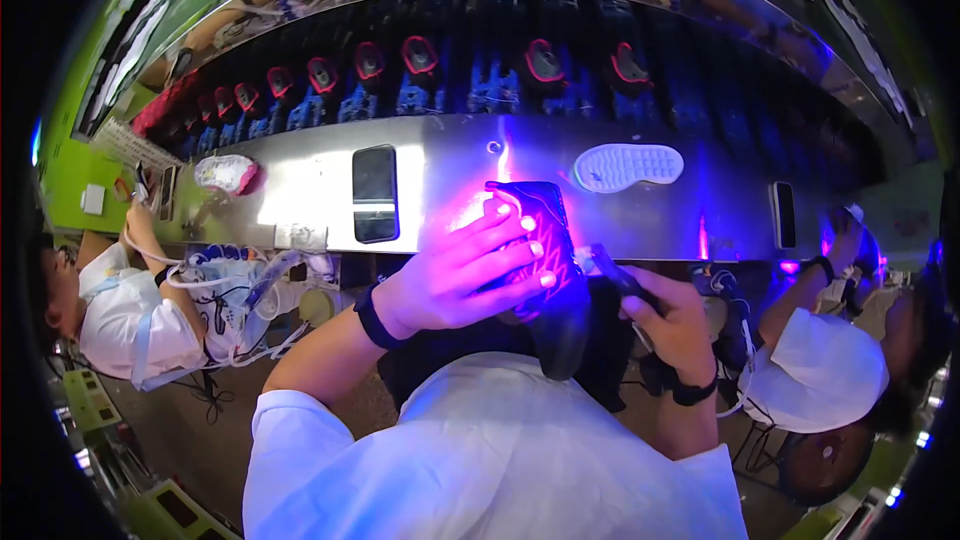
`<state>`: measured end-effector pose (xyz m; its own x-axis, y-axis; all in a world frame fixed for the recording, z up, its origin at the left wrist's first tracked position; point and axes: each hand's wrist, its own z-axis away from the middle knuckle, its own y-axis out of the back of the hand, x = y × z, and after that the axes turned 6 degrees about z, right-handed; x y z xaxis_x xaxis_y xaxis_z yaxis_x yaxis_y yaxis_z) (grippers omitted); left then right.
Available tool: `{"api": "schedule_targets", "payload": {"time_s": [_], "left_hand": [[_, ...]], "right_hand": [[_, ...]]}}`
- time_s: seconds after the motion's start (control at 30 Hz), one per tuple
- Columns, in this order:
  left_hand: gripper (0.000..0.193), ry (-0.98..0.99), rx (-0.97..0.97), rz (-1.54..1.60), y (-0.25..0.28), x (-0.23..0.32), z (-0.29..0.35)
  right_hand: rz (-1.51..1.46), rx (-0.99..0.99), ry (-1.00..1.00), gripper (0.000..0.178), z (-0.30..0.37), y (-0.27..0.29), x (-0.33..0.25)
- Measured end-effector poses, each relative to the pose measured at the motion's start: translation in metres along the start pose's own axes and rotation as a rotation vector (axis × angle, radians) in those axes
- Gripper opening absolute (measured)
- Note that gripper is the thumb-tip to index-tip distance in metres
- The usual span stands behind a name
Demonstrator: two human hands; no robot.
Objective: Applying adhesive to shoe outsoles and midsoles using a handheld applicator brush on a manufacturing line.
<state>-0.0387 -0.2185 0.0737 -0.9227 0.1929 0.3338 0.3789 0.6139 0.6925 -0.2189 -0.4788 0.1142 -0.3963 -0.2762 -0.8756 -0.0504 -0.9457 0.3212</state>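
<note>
Shoe upper, one, dark with zigzag lines, is held at the table's near edge. The left hand's grip presses closed over it; the right hand's is wrapped around one dark-handled tool. Beyond lie one white sole and at least two phones. Two co-workers flank them.

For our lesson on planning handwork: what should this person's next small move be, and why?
Probably, bring the tip of the dark-handled tool along the right side of the dark shoe upper. The left hand holds the upper, fingers spread across it, while the right hand grips the tool, its tip at or very near that side; contact is unclear.
</note>
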Motion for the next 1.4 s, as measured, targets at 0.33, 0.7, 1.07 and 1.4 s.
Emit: {"api": "schedule_targets", "payload": {"time_s": [0.33, 0.7, 1.07, 1.4], "left_hand": [[0.054, 0.224, 0.065, 0.078, -0.027, 0.002, 0.000], [0.073, 0.592, 0.063, 0.122, -0.032, 0.018, 0.020], [0.060, 0.849, 0.005, 0.319, -0.013, 0.022, 0.030], [0.068, 1.001, -0.077, 0.680, -0.012, 0.015, 0.018]], "right_hand": [[-0.141, -0.021, 0.074, 0.038, 0.014, 0.003, 0.044], [-0.347, -0.033, 0.014, 0.044, 0.042, -0.025, 0.064], [0.311, 0.134, 0.239, 0.041, 0.020, -0.019, 0.029], [0.042, 0.152, 0.137, 0.041, -0.004, -0.017, 0.055]]}}
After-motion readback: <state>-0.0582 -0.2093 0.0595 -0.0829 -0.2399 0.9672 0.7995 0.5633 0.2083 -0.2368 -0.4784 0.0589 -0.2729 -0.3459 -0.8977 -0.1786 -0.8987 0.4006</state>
